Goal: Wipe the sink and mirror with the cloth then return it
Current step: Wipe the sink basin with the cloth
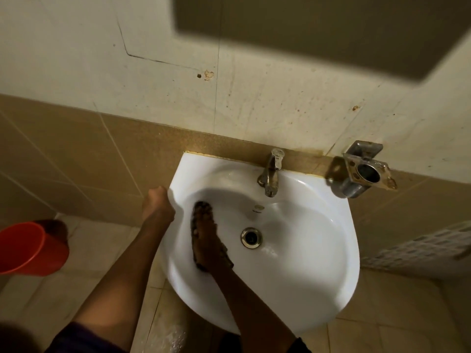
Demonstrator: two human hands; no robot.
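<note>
A white wall-hung sink [318,250] fills the middle of the head view. A dark patterned cloth [197,212] lies against the left inner wall of the basin. My right hand [207,240] lies flat on top of the cloth and presses it to the porcelain. My left hand [158,202] grips the sink's left rim, fingers curled over the edge. The drain [251,237] sits just right of the cloth. The mirror [318,31] hangs on the wall above, dark and blurred.
A tarnished metal tap [271,174] stands at the back of the sink. A metal holder [362,171] is fixed to the wall at the right. A red bucket [33,248] stands on the tiled floor at the left.
</note>
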